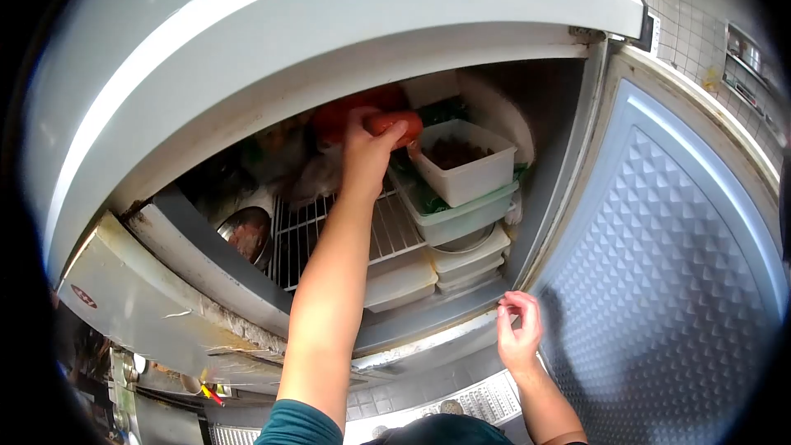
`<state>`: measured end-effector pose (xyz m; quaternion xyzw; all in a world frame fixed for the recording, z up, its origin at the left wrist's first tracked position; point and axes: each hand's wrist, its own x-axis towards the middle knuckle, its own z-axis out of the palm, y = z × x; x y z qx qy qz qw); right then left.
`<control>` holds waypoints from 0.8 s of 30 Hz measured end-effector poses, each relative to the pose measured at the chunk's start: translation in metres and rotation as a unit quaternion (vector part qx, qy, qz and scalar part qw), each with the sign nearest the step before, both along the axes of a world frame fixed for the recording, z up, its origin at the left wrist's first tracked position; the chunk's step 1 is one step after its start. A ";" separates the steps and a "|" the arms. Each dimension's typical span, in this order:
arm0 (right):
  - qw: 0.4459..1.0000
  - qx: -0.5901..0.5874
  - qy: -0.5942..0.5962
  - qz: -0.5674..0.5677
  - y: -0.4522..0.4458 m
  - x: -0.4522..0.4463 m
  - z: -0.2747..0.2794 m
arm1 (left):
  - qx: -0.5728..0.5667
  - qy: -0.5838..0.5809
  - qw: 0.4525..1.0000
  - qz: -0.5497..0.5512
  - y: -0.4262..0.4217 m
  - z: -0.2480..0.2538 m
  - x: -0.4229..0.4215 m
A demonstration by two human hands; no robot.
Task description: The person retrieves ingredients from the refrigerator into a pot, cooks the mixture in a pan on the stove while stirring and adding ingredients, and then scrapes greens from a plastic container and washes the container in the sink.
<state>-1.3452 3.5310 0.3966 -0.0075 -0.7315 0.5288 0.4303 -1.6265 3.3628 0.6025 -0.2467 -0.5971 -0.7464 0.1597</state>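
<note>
My left hand (371, 144) reaches deep into an open fridge and is closed around a rounded, glossy red tomato (397, 127). Behind it sits a larger red thing (350, 114), partly hidden by the hand. Just right of the tomato, a white tub (474, 177) with dark brown pieces in it rests on a pale green container (461, 222). My right hand (519, 331) is outside, by the lower right corner of the fridge opening. Its fingers are loosely curled, the thumb is apart from them, and nothing shows in them.
The fridge door (667, 264) stands swung out to the right. Inside are a wire shelf (395, 227), lidded white boxes (400, 287) below it, and a metal bowl (247, 235) with pinkish food at the left. The fridge's front sill (428, 331) runs beneath my left forearm.
</note>
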 end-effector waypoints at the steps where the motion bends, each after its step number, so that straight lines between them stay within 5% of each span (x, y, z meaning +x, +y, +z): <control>1: 1.000 0.014 0.018 -0.002 0.000 -0.002 0.007 | -0.011 -0.013 1.000 0.001 0.005 0.004 -0.002; 11: 0.996 0.068 -0.050 -0.015 0.017 0.027 -0.037 | -0.116 0.005 0.993 0.005 0.012 0.009 -0.064; 14: 0.995 0.071 -0.071 -0.003 0.015 0.025 -0.054 | -0.282 0.156 0.932 0.165 0.025 0.000 -0.090; 17: 0.994 0.074 -0.086 0.006 0.007 0.021 -0.053 | -0.411 0.138 0.885 0.170 0.029 -0.023 -0.130; 20: 0.985 0.168 -0.036 -0.017 0.006 0.004 -0.022 | -0.405 0.187 0.881 0.157 0.026 -0.028 -0.145; 24: 0.977 0.211 0.024 -0.014 0.003 -0.027 0.029 | -0.285 0.104 0.927 0.222 0.008 -0.014 -0.081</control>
